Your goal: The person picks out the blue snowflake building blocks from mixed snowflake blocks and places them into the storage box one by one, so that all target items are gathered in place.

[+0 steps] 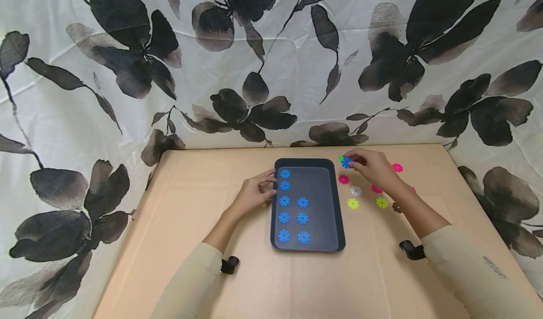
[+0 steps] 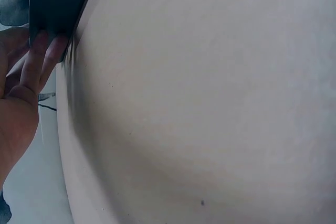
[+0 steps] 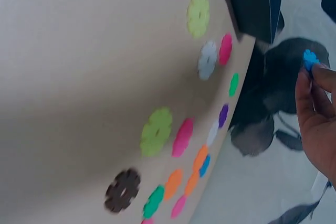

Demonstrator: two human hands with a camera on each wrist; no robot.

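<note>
Pinching: a blue disc (image 1: pixel 347 162) is held between the fingertips of the right hand (image 1: pixel 373 168), raised just above the table beyond the tray's far right corner; in the right wrist view the same disc (image 3: pixel 310 59) is seen clamped at the fingertips (image 3: pixel 315 74), clear of the surface.
Left hand: the left hand (image 1: pixel 254 194) is laid against the tray's left rim, fingers fairly straight and touching the edge near its far end; nothing is gripped. In the left wrist view the fingertips (image 2: pixel 50 51) are seen pressed to the dark tray wall (image 2: pixel 55 3).
Tray: a dark rectangular tray (image 1: pixel 335 206) is set in the middle of the table, long side running away from the person. Eight blue discs (image 1: pixel 284 201) are laid in it, five in a left column and three in a second column toward the near end.
Open room in tray: the right half and the far part of the second column are bare floor.
Loose discs: pink, white, yellow-green, brown and other coloured discs (image 1: pixel 353 203) are scattered on the table to the right of the tray, near its right rim but apart from it; several are hidden under the right hand and forearm.
Table edges: the tan table (image 1: pixel 203 177) is bounded at the back by a flowered cloth (image 1: pixel 271 74); wide bare surface is left on the tray's left side and in front of it.
Wrists: a small black clip-like item is seen at each sleeve cuff (image 1: pixel 229 265).
</note>
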